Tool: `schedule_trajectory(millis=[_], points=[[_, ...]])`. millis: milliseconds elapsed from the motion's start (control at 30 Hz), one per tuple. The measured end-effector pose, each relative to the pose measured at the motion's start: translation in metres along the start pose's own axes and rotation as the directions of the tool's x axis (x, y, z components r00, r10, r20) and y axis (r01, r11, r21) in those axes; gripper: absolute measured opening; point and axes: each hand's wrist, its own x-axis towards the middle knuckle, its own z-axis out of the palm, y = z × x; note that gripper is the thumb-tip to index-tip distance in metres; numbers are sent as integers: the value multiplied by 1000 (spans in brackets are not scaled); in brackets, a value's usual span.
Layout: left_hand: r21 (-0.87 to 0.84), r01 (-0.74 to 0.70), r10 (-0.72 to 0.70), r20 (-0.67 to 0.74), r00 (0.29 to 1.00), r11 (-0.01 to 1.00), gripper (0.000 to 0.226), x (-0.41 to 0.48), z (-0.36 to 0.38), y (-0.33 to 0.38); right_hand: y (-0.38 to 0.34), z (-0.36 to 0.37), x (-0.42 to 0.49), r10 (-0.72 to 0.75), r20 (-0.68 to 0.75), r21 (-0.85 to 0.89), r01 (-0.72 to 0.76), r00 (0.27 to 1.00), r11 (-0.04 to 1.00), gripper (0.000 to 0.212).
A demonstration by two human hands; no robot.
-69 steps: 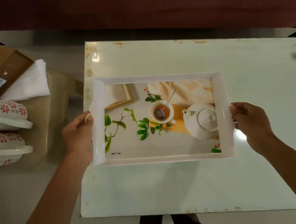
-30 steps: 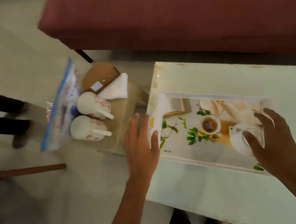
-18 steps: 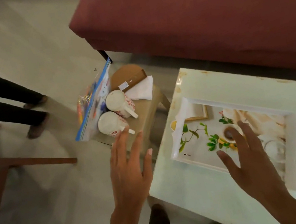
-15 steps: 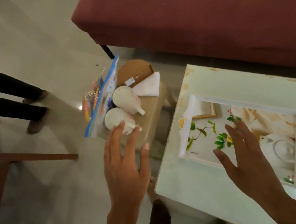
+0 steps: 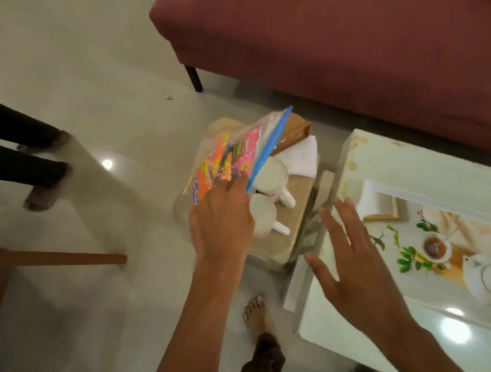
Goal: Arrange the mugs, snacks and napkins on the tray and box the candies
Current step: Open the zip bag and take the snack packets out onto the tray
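Left hand [image 5: 222,218] grips the near edge of the clear snack bag [image 5: 233,155], held tilted above the low stool [image 5: 296,229] left of the white surface [image 5: 401,161]. Touching the bag's right side, the far mug [image 5: 270,174] and near mug [image 5: 263,215] lie on the stool, napkins [image 5: 301,157] just beyond. Right hand [image 5: 358,274] hovers, fingers spread, over the surface's left edge beside the printed tray [image 5: 476,232]

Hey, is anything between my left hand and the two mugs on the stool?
Yes. The zip bag of snacks leans over them, its blue edge lying across the farther mug. The left hand is at the bag's lower corner, right beside the nearer mug.
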Motion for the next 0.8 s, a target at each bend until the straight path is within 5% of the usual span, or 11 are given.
schedule_trajectory(millis=[267,433,567,700,800], points=[[-282,203,-229,-62,971,938,14,38,-56,-39,-36,4,17,53,53,186,-62,997,981,67],[-615,20,-122,-124,985,788,10,32,-129,-32,-59,-35,19,149,-120,423,-85,982,902,48],[-676,-115,76,-86,993,728,9,-2,-158,16,-65,-92,10,295,-215,732,-47,931,680,32],[-785,-32,109,45,993,619,16,-36,-144,65,-54,-138,-5,278,-64,931,-43,958,363,39],[-803,49,155,174,972,593,16,-61,-118,106,-26,-147,-20,302,81,949,-167,950,269,39]])
